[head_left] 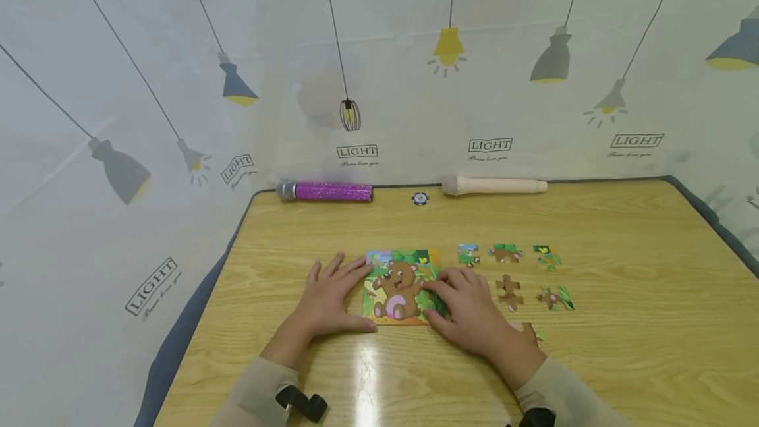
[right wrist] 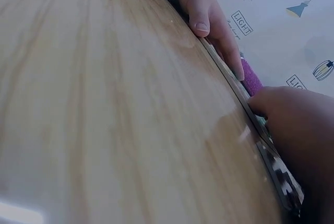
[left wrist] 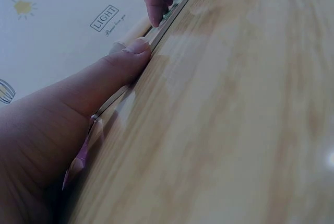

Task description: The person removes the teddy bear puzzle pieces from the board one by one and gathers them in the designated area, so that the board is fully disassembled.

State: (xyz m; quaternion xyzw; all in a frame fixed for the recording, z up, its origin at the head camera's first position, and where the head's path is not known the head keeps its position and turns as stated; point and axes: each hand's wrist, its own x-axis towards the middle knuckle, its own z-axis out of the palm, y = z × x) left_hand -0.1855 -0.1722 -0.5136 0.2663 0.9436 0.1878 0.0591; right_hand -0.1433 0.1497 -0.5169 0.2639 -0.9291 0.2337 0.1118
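A square bear picture puzzle board (head_left: 396, 288) lies on the table between both hands. My left hand (head_left: 332, 295) rests flat along its left side, fingers spread, fingertips at the upper left corner and thumb at the lower edge. At the board's right side, my right hand (head_left: 468, 312) touches the picture with loosely bent index finger and thumb, covering part of that side. In the right wrist view, the right thumb (right wrist: 261, 101) lies right at the board's edge. Loose puzzle pieces lie right of the right hand, among them a brown bear piece (head_left: 508, 292) and a leafy corner piece (head_left: 547, 256).
A purple glitter microphone (head_left: 333, 191) and a pale microphone (head_left: 497, 186) lie along the table's back edge, with a small round chip (head_left: 420, 198) between them. The wooden table (head_left: 284, 229) meets a lamp-printed curtain (head_left: 403, 97) behind. One lower puzzle piece (head_left: 528, 331) sits partly behind the right wrist.
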